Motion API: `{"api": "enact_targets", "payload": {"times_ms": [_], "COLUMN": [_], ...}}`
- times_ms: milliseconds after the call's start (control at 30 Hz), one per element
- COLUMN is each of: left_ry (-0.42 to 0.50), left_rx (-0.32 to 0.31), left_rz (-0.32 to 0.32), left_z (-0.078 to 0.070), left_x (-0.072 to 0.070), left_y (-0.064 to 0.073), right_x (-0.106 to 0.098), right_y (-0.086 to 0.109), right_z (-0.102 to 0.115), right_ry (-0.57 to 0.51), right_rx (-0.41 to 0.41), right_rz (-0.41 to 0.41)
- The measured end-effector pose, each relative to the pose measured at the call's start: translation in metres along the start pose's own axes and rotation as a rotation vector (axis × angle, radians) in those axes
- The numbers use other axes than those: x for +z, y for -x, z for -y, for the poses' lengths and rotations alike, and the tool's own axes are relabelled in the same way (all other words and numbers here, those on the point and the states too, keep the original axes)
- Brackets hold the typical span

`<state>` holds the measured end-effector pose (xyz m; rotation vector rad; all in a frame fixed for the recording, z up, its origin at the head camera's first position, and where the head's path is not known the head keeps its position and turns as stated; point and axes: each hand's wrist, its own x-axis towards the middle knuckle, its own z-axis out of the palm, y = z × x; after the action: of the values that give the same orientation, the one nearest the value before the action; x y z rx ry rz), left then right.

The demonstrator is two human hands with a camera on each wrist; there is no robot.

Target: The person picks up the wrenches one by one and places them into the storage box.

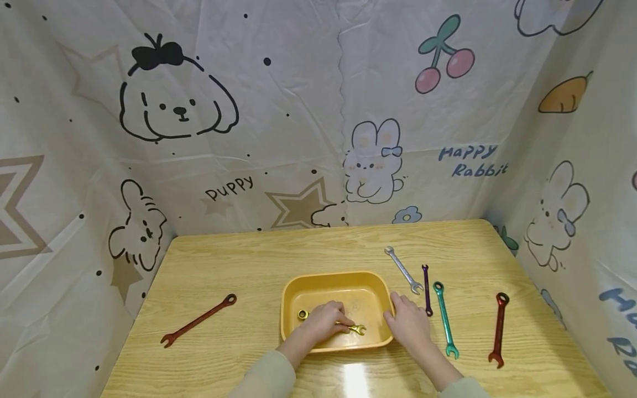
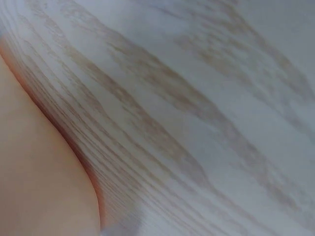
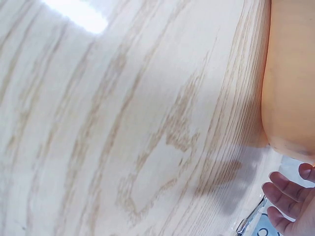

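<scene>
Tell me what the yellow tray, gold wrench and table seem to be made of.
Yellow tray: probably smooth plastic; even colour, rounded moulded-looking corners.
Gold wrench: likely metal with a shiny coloured finish; bright highlights.
Table: glossy wood or wood-look laminate; grain and reflected light show, but I can't tell which.

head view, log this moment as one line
left grip: on gold wrench in tray | right grip: at tray's right side | table left: red wrench | table right: silver, purple, teal, red wrenches
</scene>
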<state>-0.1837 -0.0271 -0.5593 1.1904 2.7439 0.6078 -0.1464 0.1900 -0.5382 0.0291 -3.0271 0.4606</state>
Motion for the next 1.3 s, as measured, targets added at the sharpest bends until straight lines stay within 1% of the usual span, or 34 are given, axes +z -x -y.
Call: {"api": "enact_targets", "payload": {"times_ms": [233, 533, 867, 1067, 1300], "left_ry": [-0.009, -0.008, -0.01, 0.012, 0.047], "left_rx": [-0.012, -0.057, -0.044, -0.038, -0.071], "left_rz": [0.001, -0.005, -0.032, -0.04, -0.027], "left_z": [-0.0004, -0.0017, -0.001, 0.0, 0.0007], "left_x": [-0.0002, 0.0005, 0.0032, 0.0034, 0.004], "left_y": [-0.0004, -0.0006, -0.0002, -0.0001, -0.0003], "right_x": [-0.0006, -0.0006, -0.0011, -0.0007, -0.0001], "right_y": [0.0002, 0.0, 0.0006, 0.0006, 0.0002], "right_z": [-0.0002, -0.0005, -0.0006, -0.0002, 0.0], "right_ry": [-0.004, -0.005, -0.007, -0.01, -0.009], "right_rx": [0.005, 0.0, 0.001, -0.004, -0.003], "right_rz": [0.004, -0.002, -0.003, -0.011, -0.011]}}
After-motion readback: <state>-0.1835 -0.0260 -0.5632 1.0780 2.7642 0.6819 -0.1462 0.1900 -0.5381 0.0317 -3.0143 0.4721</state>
